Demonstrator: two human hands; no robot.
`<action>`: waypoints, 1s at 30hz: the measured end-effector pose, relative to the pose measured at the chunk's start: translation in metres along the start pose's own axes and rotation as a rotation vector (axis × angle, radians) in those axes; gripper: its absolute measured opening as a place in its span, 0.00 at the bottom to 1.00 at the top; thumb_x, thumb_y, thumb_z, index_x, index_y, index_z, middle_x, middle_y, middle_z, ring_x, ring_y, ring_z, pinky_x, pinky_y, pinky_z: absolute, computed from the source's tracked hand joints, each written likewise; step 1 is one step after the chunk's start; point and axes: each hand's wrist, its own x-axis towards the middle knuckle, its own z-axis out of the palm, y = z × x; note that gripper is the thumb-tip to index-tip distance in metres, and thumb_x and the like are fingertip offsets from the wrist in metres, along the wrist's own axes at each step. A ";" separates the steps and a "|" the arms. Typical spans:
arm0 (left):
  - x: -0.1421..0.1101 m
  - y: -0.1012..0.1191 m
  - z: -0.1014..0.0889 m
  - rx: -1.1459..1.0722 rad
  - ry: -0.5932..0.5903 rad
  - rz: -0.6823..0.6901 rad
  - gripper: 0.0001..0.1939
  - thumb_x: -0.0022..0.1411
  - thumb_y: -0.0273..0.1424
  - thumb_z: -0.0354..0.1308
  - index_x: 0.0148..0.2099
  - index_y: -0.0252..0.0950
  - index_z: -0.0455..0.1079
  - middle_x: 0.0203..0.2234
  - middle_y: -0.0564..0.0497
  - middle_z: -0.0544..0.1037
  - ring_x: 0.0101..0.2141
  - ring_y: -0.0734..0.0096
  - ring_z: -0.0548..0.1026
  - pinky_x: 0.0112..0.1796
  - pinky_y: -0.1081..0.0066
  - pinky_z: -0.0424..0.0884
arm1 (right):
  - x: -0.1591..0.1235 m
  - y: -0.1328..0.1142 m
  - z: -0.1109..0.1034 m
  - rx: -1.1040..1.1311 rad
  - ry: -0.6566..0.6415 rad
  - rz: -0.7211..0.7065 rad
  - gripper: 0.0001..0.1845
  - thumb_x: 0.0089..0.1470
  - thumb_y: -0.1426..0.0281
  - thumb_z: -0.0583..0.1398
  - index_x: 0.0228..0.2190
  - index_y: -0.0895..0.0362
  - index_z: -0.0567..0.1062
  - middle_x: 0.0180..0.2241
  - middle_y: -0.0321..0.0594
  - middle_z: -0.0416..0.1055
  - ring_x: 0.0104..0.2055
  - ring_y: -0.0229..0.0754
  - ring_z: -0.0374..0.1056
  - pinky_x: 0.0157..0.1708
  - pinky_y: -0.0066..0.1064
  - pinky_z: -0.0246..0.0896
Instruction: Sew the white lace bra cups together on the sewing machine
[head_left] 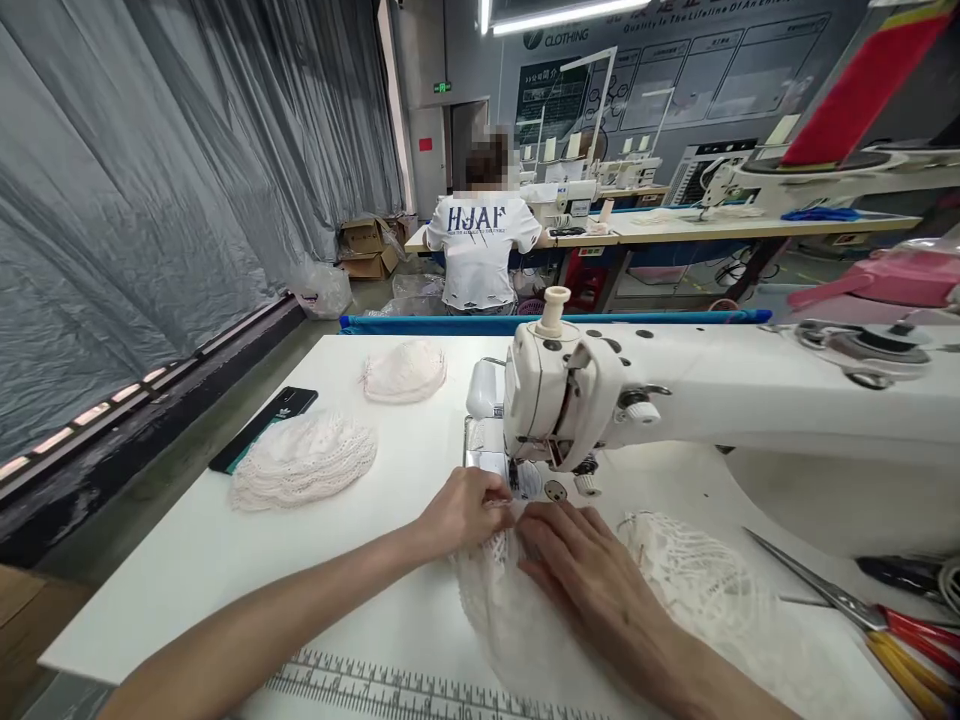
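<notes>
A white sewing machine (551,390) stands over the table, its needle area just beyond my hands. My left hand (469,508) pinches the edge of a sheer white lace piece (495,610) close to the presser foot. Flat on the same lace lies my right hand (581,560), fingers stretched forward and slightly bent toward the needle. The lace drapes down toward the table's front edge. More cream lace (697,570) lies to the right of my right hand. The needle tip itself is hidden behind the machine head and my fingers.
To the left are a stack of lace pieces (307,460), a smaller lace piece (405,372) and a dark phone (289,402). Scissors (847,600) with red and yellow handles lie at the right. A ruler scale (390,692) runs along the front. A person (484,240) sits ahead.
</notes>
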 end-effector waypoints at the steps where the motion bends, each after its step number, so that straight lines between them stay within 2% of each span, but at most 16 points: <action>1: 0.001 -0.001 0.000 0.013 -0.013 0.009 0.07 0.52 0.30 0.55 0.33 0.33 0.73 0.23 0.53 0.72 0.26 0.72 0.68 0.25 0.76 0.61 | 0.001 0.001 0.001 -0.007 -0.030 0.000 0.11 0.61 0.71 0.48 0.37 0.58 0.70 0.37 0.46 0.70 0.35 0.44 0.65 0.33 0.35 0.58; 4: 0.001 -0.005 -0.001 0.178 0.024 0.102 0.09 0.57 0.26 0.51 0.36 0.34 0.72 0.26 0.52 0.74 0.27 0.72 0.70 0.27 0.75 0.63 | 0.002 0.005 0.005 -0.048 -0.052 -0.012 0.12 0.62 0.71 0.49 0.36 0.57 0.71 0.37 0.45 0.71 0.36 0.44 0.66 0.34 0.35 0.58; 7: -0.005 -0.007 0.000 0.549 0.249 0.269 0.15 0.57 0.18 0.45 0.40 0.35 0.70 0.34 0.49 0.74 0.30 0.70 0.70 0.27 0.73 0.62 | 0.001 0.008 0.007 -0.045 -0.038 -0.011 0.12 0.62 0.72 0.48 0.36 0.57 0.71 0.40 0.45 0.71 0.37 0.44 0.66 0.35 0.36 0.57; 9: -0.011 -0.007 0.001 0.714 0.358 0.436 0.17 0.58 0.15 0.44 0.42 0.35 0.69 0.36 0.49 0.73 0.32 0.70 0.69 0.28 0.72 0.62 | 0.001 0.010 0.008 -0.023 -0.047 0.004 0.13 0.62 0.72 0.48 0.36 0.56 0.71 0.41 0.45 0.71 0.37 0.44 0.66 0.35 0.35 0.56; 11: -0.017 -0.007 0.002 0.773 0.353 0.615 0.13 0.60 0.17 0.46 0.41 0.35 0.68 0.36 0.50 0.73 0.35 0.70 0.69 0.31 0.70 0.63 | 0.000 0.011 0.008 -0.010 -0.051 0.009 0.13 0.62 0.71 0.48 0.37 0.57 0.71 0.41 0.45 0.70 0.38 0.44 0.66 0.35 0.35 0.56; 13: -0.020 -0.008 0.004 0.801 0.292 0.692 0.08 0.62 0.21 0.48 0.40 0.34 0.67 0.34 0.51 0.73 0.35 0.70 0.69 0.31 0.69 0.62 | 0.000 0.012 0.008 -0.008 -0.047 0.011 0.13 0.62 0.71 0.48 0.38 0.56 0.71 0.41 0.45 0.70 0.37 0.44 0.66 0.35 0.35 0.55; 16: -0.019 -0.013 0.007 0.822 0.234 0.649 0.02 0.62 0.24 0.52 0.36 0.33 0.66 0.31 0.52 0.73 0.34 0.70 0.68 0.30 0.68 0.61 | -0.001 0.015 0.008 -0.022 -0.047 0.030 0.13 0.62 0.71 0.47 0.36 0.55 0.72 0.40 0.43 0.71 0.34 0.42 0.67 0.35 0.35 0.53; 23: 0.002 -0.024 0.007 0.805 0.243 0.588 0.03 0.62 0.27 0.53 0.34 0.34 0.64 0.34 0.52 0.72 0.36 0.70 0.68 0.32 0.68 0.60 | 0.003 0.032 0.010 -0.133 -0.049 0.013 0.15 0.63 0.72 0.45 0.41 0.55 0.70 0.37 0.44 0.74 0.27 0.40 0.68 0.39 0.40 0.53; 26: 0.011 -0.027 0.006 0.796 0.271 0.589 0.03 0.63 0.29 0.53 0.36 0.34 0.64 0.35 0.52 0.72 0.37 0.70 0.67 0.33 0.68 0.60 | 0.006 0.042 0.013 -0.196 -0.002 0.004 0.16 0.64 0.72 0.44 0.45 0.55 0.69 0.33 0.44 0.75 0.32 0.44 0.70 0.42 0.43 0.53; 30: 0.018 -0.030 0.004 0.815 0.282 0.559 0.06 0.64 0.32 0.51 0.38 0.35 0.64 0.35 0.52 0.71 0.36 0.70 0.67 0.33 0.68 0.60 | 0.004 0.050 0.017 -0.219 -0.001 -0.036 0.17 0.64 0.71 0.44 0.49 0.57 0.66 0.37 0.47 0.75 0.37 0.46 0.70 0.47 0.47 0.52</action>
